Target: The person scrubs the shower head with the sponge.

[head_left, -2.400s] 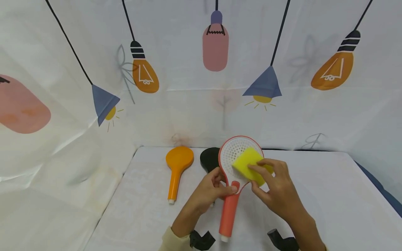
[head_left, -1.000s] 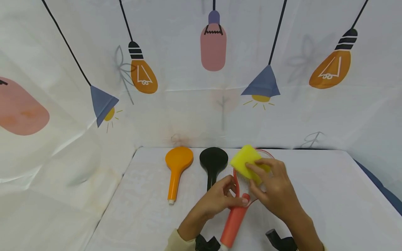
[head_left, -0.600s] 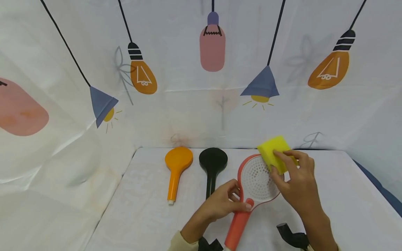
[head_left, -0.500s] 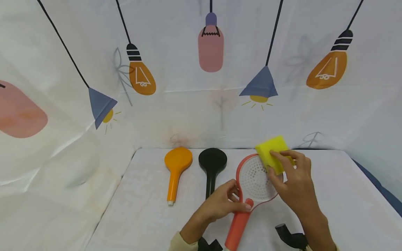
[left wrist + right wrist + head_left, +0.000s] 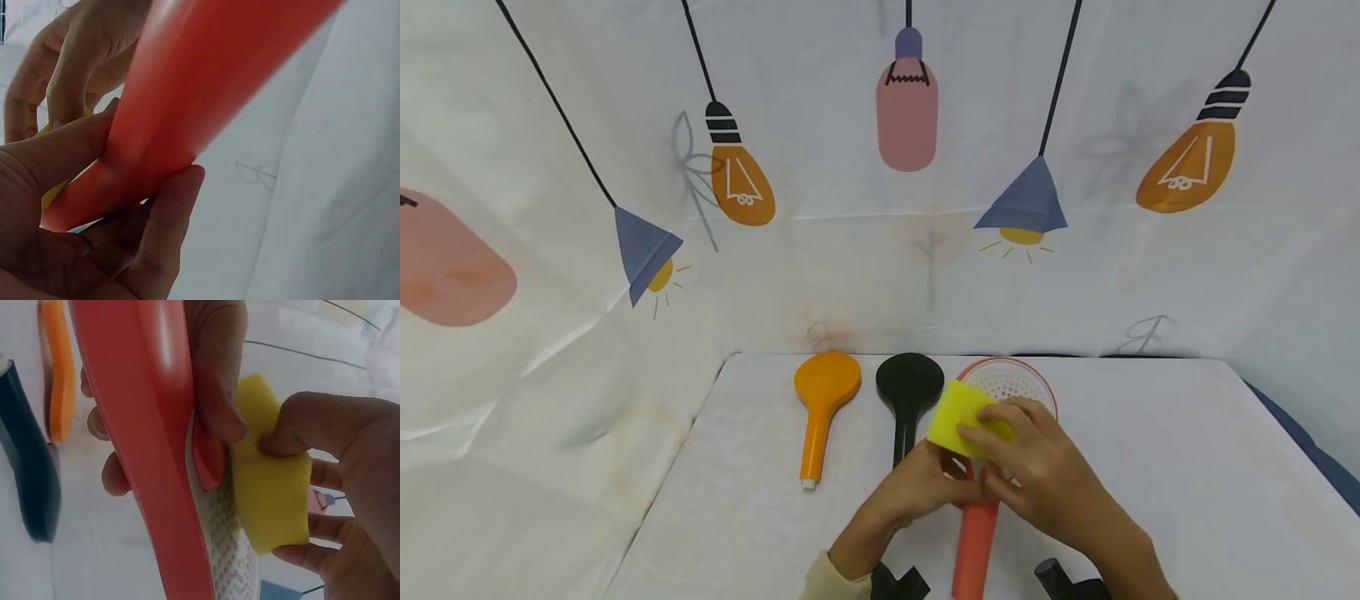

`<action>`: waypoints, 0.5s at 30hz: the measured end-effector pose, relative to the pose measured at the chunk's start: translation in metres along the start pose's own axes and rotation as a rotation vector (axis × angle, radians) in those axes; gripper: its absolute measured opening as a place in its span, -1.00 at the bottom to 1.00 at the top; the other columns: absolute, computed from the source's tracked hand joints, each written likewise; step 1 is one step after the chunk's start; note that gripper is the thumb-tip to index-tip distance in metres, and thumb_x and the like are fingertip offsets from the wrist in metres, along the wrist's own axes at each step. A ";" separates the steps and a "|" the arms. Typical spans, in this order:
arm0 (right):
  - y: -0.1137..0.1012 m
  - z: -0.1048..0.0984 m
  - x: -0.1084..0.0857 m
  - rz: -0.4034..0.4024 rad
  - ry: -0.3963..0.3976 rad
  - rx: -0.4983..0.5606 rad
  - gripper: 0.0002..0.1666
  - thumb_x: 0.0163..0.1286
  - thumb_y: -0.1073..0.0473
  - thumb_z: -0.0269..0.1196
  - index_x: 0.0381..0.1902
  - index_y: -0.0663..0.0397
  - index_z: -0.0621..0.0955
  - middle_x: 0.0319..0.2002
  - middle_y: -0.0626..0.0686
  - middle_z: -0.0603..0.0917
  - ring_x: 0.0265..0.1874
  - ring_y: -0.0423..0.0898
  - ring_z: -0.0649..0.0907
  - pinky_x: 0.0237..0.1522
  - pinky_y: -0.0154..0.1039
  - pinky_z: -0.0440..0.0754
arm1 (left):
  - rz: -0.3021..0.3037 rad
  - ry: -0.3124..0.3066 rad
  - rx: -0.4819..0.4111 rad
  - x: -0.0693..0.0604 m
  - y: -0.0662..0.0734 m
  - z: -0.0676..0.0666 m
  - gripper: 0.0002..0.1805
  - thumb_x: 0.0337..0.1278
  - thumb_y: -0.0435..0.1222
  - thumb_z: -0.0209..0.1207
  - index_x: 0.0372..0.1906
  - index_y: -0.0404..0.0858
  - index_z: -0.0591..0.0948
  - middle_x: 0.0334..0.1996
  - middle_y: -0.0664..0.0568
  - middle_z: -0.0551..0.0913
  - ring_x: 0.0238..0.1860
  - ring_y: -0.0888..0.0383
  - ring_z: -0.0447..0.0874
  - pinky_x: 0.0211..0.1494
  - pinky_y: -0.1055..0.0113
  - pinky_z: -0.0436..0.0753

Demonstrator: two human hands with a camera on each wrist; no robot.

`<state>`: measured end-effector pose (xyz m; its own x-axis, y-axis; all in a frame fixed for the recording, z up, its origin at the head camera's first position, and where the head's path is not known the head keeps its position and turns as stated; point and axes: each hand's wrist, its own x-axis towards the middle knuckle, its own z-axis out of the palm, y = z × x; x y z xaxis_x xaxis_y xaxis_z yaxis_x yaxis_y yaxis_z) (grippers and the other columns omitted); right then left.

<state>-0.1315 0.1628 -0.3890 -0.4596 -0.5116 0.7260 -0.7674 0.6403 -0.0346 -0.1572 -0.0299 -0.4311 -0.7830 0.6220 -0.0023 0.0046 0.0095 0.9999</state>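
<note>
My left hand (image 5: 910,487) grips a red hand shower head (image 5: 976,546) at its neck, thumb in front and fingers behind. Its white, hole-dotted spray face (image 5: 1011,379) tilts up toward the back of the table. A yellow sponge (image 5: 958,417) is pinched between the thumb and fingers of my right hand (image 5: 1045,475). In the right wrist view the sponge (image 5: 269,487) lies against the spray face beside the red switch (image 5: 207,456). The left wrist view has the red handle (image 5: 194,69) large in front, with the sponge mostly hidden behind it.
An orange shower head (image 5: 827,383) and a black shower head (image 5: 910,379) lie face down on the white table (image 5: 737,517), left of my hands. The black one's lower handle is hidden by my left hand. Behind stands a white backdrop (image 5: 850,275) printed with lamps.
My right hand has brought the sponge from the upper right of the spray face down and left toward the neck. The shower head has turned more upright, still in my left hand.
</note>
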 end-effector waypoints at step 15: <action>0.012 -0.026 -0.007 0.073 -0.028 -0.044 -0.47 0.51 -0.09 -0.16 -0.02 -0.14 0.73 0.00 0.05 0.60 0.03 0.05 0.48 0.17 -0.50 0.32 | 0.037 -0.047 -0.291 0.001 0.003 -0.014 0.06 0.05 -0.42 0.40 0.50 0.30 0.06 0.02 -0.08 0.67 -0.22 0.09 0.74 -0.29 0.20 0.77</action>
<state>-0.1259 0.1895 -0.3769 -0.5262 -0.4778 0.7034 -0.7110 0.7009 -0.0559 -0.1667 -0.0400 -0.4280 -0.7561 0.6532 0.0403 -0.1512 -0.2343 0.9604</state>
